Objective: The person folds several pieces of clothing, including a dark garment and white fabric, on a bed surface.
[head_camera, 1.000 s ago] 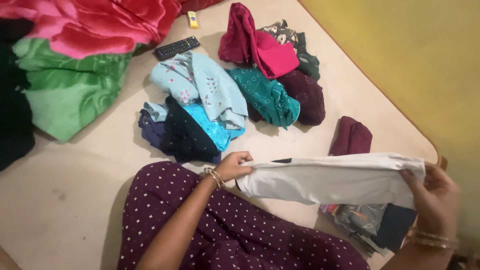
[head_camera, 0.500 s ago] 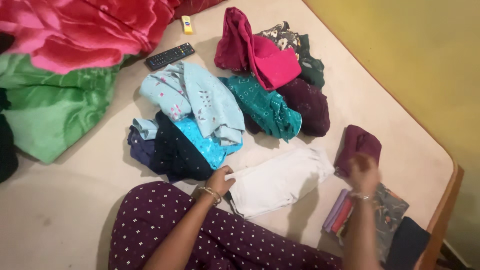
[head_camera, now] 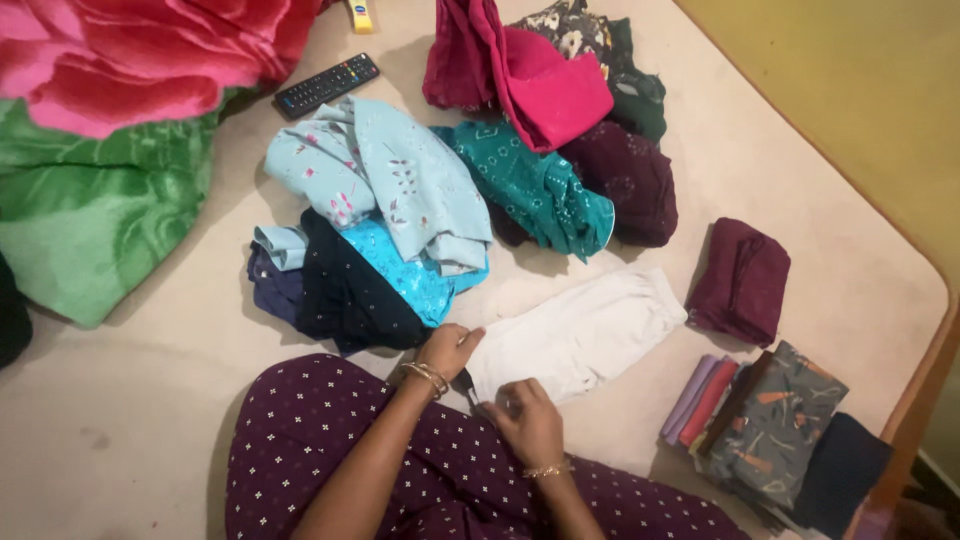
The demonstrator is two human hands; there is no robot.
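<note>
White cotton-like garment (head_camera: pixel 580 335), folded into a soft oblong, lies flat on the beige bed (head_camera: pixel 130 420) at lower centre of the frame. The left hand (head_camera: pixel 450 348) pinches its near corner; the right hand (head_camera: pixel 528 418) presses and grips its lower edge. Both wrists carry thin gold bangles. Above it, one loose heap of crumpled clothes (head_camera: pixel 400 220) in pale blue, teal, navy and pink. At right, one folded maroon piece (head_camera: pixel 742 280); at lower right, one neat stack of folded items (head_camera: pixel 770 425). At upper left, one black remote control (head_camera: pixel 326 85) and two plush blankets, red (head_camera: pixel 140 50) and green (head_camera: pixel 90 210).
</note>
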